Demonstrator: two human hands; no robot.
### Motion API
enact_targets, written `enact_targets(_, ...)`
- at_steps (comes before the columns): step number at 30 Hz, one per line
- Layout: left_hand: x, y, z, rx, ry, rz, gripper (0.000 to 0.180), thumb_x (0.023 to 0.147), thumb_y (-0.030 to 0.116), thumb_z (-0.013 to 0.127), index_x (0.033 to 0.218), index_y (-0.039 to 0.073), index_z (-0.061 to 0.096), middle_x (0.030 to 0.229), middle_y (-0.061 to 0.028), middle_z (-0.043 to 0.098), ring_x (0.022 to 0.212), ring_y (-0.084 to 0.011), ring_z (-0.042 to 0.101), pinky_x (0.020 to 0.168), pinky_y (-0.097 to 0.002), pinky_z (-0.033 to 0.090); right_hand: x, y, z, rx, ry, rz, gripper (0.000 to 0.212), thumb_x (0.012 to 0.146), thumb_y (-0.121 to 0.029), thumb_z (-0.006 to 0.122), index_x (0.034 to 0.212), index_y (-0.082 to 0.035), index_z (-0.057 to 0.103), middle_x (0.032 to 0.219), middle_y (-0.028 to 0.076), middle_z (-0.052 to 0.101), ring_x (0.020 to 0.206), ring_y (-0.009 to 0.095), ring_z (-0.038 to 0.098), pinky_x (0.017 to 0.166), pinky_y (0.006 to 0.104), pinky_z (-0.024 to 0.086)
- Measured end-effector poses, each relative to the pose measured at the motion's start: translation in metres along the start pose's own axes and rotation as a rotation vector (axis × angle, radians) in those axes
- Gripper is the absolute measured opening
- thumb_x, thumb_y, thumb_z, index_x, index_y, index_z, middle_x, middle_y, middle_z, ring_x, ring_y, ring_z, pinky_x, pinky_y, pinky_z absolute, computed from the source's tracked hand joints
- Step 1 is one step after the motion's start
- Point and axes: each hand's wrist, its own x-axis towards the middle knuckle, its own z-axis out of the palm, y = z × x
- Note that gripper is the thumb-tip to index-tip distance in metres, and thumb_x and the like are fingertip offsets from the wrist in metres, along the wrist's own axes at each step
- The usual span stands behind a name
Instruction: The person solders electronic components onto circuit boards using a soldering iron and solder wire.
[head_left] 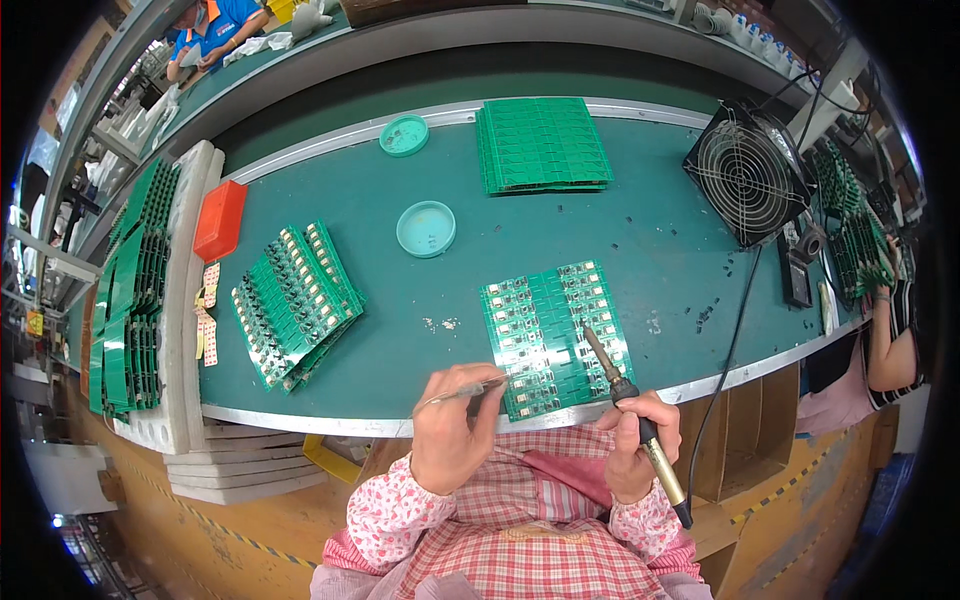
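A green circuit board panel (545,340) with rows of small components lies flat at the table's front edge, before me. My right hand (643,445) is closed around a soldering iron (657,462), its dark tip slanting up and left over the panel's right-hand rows. Whether the tip touches the board cannot be made out. At the panel's lower left, my left hand (456,425) pinches slim metal tweezers (462,391). Their points reach the board's left edge.
Populated boards (298,305) are piled at the left, bare green panels (545,145) at the back. Two round teal dishes (426,229) and a red bin (219,221) stand nearby. A black fan (748,175) is at the right, its cable (738,335) crossing the table edge. Other people work beyond.
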Motion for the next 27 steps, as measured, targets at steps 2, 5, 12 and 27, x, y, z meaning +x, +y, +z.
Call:
enact_targets(2,0.0002,0.0004,0.0003,0.017,-0.002,0.007,0.02,0.084,-0.007,0.069,0.102,0.0,0.064,0.099,-0.0144,0.07,0.086,-0.0279,0.067,0.074,-0.0343,0.054,-0.0001,-0.0004,-0.0004,0.006,-0.006,0.016,0.012,0.096,-0.015,0.062,0.1,-0.005,0.06,0.061,0.006,0.066,0.057,0.017,0.064,0.059,0.0308,0.049)
enact_targets(5,0.0008,0.0014,0.0012,0.037,0.002,0.015,0.02,0.084,-0.007,0.069,0.102,0.0,0.064,0.098,-0.014,0.07,0.086,-0.0283,0.067,0.074,-0.0348,0.053,0.0,0.0011,-0.0011,0.007,-0.01,0.007,0.011,0.096,-0.014,0.062,0.1,-0.005,0.06,0.061,0.006,0.067,0.057,0.018,0.064,0.059,0.0309,0.048)
enact_targets(12,0.0017,0.0022,0.0036,0.069,0.014,0.038,0.02,0.083,-0.006,0.07,0.102,0.001,0.065,0.098,-0.0128,0.07,0.087,-0.0294,0.066,0.077,-0.036,0.052,-0.0014,0.0015,-0.0022,0.006,-0.007,0.01,0.01,0.096,-0.014,0.062,0.1,-0.005,0.06,0.061,0.006,0.067,0.056,0.017,0.064,0.058,0.0309,0.048)
enact_targets(27,0.0032,0.0038,0.0032,0.078,0.015,0.051,0.02,0.083,-0.005,0.07,0.101,0.002,0.065,0.098,-0.0122,0.07,0.088,-0.0298,0.066,0.079,-0.0371,0.051,-0.0074,-0.0054,-0.0065,0.15,-0.022,-0.023,0.019,0.098,-0.023,0.06,0.096,-0.004,0.058,0.059,0.003,0.067,0.052,0.014,0.062,0.053,0.0285,0.048)
